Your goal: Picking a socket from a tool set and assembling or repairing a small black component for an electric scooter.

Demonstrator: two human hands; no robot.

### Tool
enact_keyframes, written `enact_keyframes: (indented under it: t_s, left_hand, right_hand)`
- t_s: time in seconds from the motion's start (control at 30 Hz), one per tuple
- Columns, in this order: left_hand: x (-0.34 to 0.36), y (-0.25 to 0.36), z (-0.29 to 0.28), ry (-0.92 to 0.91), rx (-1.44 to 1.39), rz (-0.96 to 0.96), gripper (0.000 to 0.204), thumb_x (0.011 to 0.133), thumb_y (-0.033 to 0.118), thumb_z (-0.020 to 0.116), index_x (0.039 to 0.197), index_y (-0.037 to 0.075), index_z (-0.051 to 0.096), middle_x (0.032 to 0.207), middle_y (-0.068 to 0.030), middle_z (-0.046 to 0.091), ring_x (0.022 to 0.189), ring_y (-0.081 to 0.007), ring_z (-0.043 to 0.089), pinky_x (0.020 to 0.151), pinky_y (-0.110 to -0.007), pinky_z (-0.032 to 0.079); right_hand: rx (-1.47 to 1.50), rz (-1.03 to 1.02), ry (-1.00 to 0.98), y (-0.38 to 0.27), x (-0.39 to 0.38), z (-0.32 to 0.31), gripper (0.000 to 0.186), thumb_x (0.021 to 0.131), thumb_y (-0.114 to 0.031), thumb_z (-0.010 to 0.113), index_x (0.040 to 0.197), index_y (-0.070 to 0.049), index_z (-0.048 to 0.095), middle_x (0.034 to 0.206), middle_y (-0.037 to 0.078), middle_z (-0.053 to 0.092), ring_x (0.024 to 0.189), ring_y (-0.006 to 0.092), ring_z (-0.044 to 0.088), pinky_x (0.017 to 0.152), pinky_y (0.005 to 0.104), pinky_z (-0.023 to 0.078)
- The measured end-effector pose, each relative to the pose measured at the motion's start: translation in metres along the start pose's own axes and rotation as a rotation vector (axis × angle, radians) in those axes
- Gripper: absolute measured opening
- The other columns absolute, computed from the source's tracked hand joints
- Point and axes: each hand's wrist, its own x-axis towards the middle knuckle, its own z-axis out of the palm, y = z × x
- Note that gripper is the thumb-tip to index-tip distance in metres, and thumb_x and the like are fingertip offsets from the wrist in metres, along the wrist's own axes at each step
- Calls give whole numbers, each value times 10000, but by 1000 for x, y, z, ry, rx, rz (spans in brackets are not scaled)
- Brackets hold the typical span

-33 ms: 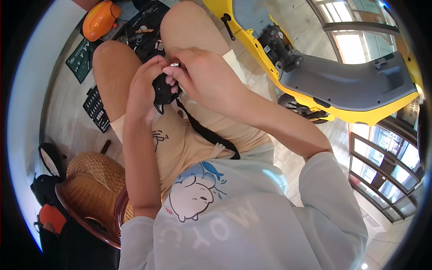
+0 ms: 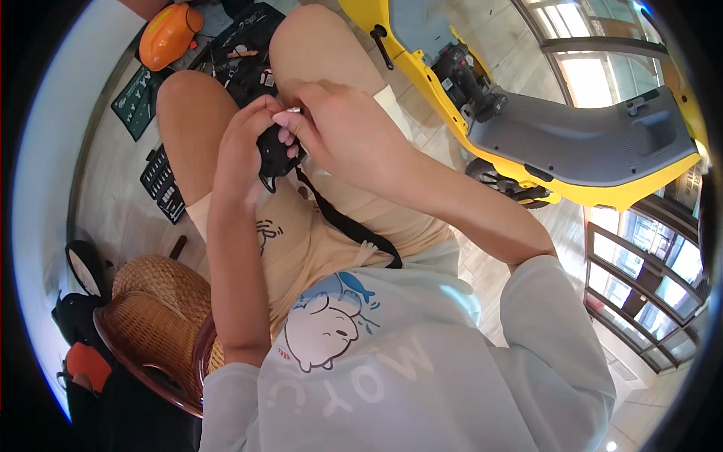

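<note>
Over my lap, between my knees, both hands meet at a black plastic part [image 2: 273,151] with a curved hook-like lower end. My left hand [image 2: 242,147] is closed round it from the left side. My right hand [image 2: 340,128] bends over its top in a pinch, thumb and fingers close together on a small shiny metal piece [image 2: 294,111]. Most of that piece is covered by the fingers, so its kind cannot be made out. A black strap or cable [image 2: 343,220] runs from near the part down across my shorts.
At right stands a yellow and grey scooter body [image 2: 580,139] with a wheel beneath. Beyond my knees lie an orange helmet [image 2: 169,36] and a dark mat of tools [image 2: 239,54]. A green case [image 2: 135,104] and a socket set [image 2: 161,185] rest left; a wicker chair [image 2: 154,290] is below.
</note>
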Motion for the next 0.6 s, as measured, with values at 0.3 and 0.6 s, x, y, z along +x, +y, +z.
enact_keyframes:
  t_s: [0.3, 0.6]
  left_hand:
    - [-4, 3, 5, 44, 15, -87, 99, 953, 124, 503, 886, 62, 542, 768, -30, 524, 685, -123, 533, 606, -291, 470]
    - [0, 4, -1, -14, -162, -113, 132, 974, 179, 519, 921, 65, 558, 781, -39, 552, 693, -138, 538, 611, -312, 472]
  right_hand:
    - [-5, 55, -49, 8, 13, 0, 250, 960, -133, 563, 804, 14, 691, 701, 121, 699, 668, 294, 688, 668, 396, 545]
    - [160, 69, -32, 6, 10, 4, 134, 912, -28, 595, 837, 46, 676, 720, 135, 711, 657, 272, 711, 623, 351, 557]
